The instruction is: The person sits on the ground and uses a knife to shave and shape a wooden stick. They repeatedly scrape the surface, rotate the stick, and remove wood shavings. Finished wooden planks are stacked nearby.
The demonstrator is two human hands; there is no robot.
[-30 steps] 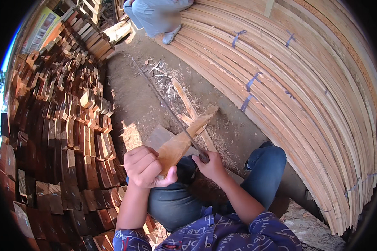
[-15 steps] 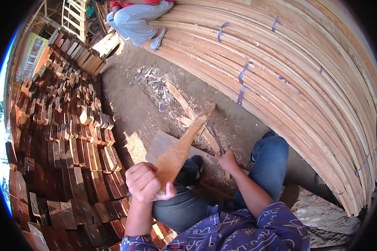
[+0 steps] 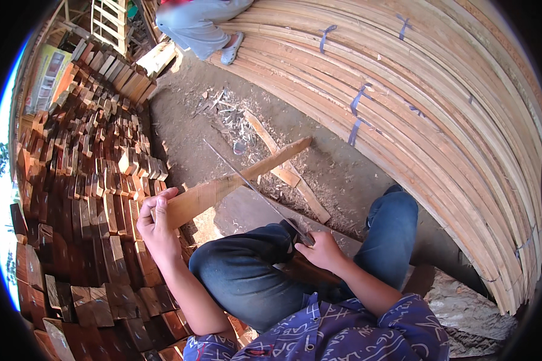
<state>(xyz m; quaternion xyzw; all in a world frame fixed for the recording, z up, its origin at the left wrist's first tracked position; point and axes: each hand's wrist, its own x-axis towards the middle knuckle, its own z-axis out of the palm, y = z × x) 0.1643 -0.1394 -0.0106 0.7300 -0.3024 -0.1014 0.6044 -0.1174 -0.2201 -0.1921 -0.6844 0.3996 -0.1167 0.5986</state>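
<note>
My left hand [image 3: 156, 221] grips the wide end of a pale, tapered wooden board [image 3: 202, 198], with the thumb on top. The board slants away to the right, its narrow end above the wood shavings. My right hand [image 3: 322, 250] is closed round the handle of a long, thin-bladed machete [image 3: 265, 197]. Its blade crosses over the middle of the board and points far left. Whether the blade touches the board I cannot tell. Below lies a flat greyish wooden slab [image 3: 232, 212], partly hidden by my leg.
Stacked wood blocks [image 3: 111, 210] fill the left side. Long strips of wood [image 3: 415, 120], tied with blue bands, run along the right, where another person [image 3: 205, 27] sits at the far end. Wood offcuts [image 3: 310, 198] and shavings [image 3: 229, 114] lie on the ground. A rough log [image 3: 464, 307] is at lower right.
My left hand has moved left and the board has turned flatter, its wide end swinging left. The machete has swung from pointing up beside the board to lying across it, pointing left.
</note>
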